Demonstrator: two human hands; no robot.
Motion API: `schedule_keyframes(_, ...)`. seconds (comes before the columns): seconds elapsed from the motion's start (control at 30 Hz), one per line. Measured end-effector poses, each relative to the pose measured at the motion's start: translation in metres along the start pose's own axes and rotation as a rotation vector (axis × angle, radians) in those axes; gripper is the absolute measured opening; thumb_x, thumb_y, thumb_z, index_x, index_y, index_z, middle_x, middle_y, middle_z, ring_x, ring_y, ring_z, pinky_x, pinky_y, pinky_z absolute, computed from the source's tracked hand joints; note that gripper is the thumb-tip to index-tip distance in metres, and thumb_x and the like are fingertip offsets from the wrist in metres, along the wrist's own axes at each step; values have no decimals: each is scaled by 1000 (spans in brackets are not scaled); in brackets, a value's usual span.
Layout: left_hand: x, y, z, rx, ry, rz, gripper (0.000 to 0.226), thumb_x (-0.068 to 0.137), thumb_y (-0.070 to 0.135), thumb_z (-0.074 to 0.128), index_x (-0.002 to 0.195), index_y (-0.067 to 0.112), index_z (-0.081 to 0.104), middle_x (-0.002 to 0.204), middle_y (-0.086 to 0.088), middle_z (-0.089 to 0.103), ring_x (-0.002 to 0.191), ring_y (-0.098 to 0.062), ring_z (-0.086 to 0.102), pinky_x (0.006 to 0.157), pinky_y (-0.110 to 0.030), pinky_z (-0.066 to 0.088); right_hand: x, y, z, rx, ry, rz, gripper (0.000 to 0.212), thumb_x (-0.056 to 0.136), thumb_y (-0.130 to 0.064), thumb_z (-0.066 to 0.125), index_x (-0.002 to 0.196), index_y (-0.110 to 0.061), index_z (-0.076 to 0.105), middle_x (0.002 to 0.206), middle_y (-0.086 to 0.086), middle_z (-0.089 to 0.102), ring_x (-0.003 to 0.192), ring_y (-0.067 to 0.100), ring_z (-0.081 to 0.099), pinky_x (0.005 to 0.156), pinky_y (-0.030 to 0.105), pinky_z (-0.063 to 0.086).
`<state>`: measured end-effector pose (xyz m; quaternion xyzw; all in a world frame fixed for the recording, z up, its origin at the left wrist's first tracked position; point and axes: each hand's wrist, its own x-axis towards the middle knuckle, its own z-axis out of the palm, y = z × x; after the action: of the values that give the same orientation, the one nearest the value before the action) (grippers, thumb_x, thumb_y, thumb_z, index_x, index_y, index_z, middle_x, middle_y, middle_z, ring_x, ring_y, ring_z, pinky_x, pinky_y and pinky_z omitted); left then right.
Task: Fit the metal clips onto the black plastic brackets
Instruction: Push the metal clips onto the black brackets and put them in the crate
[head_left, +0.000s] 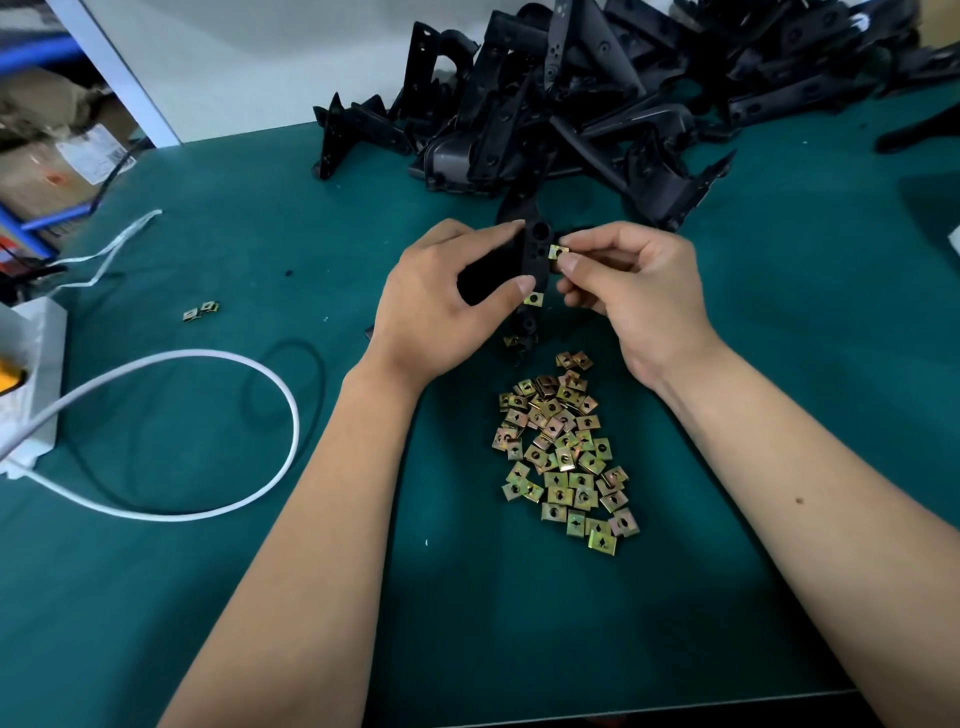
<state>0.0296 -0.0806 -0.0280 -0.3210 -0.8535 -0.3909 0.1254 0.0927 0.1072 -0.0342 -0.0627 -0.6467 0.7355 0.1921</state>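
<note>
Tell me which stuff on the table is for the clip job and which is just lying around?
For the job: bracket in the left hand; clip pinched by the right hand; clip heap; bracket pile.

Lying about: white cable; white box; cardboard boxes.

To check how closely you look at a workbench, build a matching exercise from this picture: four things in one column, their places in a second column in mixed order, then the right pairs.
Things
1. bracket
2. clip
3. clip pile
4. white cable

Places
A. looped on the table's left side
B. pinched by the right hand at the bracket's edge
C. loose on the green mat between the forearms
D. gripped by the left hand

Pairs: 1-D, 2-B, 3-C, 4-A
</note>
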Motion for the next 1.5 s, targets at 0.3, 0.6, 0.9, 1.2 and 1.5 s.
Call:
schedule_keyframes(0.3,1,0,-1,18,-35,6,53,89,47,70,137,25,67,107,1,64,99,-14,63,89,-39,52,1,-1,-2,-3,-30,27,11,90,3,73,93,-7,76,76,5,74,67,14,68,64,22,55)
schedule_keyframes(0.6,1,5,4,35,-37,25,52,90,44,73,137,24,67,108,3,61,99,-11,61,88,-35,52,3,-2,-8,-1,-47,49,31,90,2,73,117,-5,60,73,5,69,66,16,63,62,25,51)
schedule_keyframes(0.9,3,9,8,57,-76,33,54,86,45,72,137,28,66,111,5,60,103,-9,59,91,-30,51,3,-1,-8,-24,-80,65,29,91,2,73,116,-3,60,68,0,67,61,13,60,59,23,48)
schedule_keyframes(1.2,-3,11,12,143,-68,-17,49,92,51,69,138,35,65,114,10,63,106,-8,61,90,-38,53,5,0,-3,-48,49,168,16,104,-9,55,98,-3,68,74,8,66,60,17,63,56,27,51)
schedule_keyframes(1.5,1,20,14,195,-75,-81,50,91,46,74,138,31,66,111,5,61,100,-13,60,88,-37,52,1,-1,5,-335,-10,164,28,99,-34,60,80,-18,72,61,-1,66,54,14,60,70,41,52)
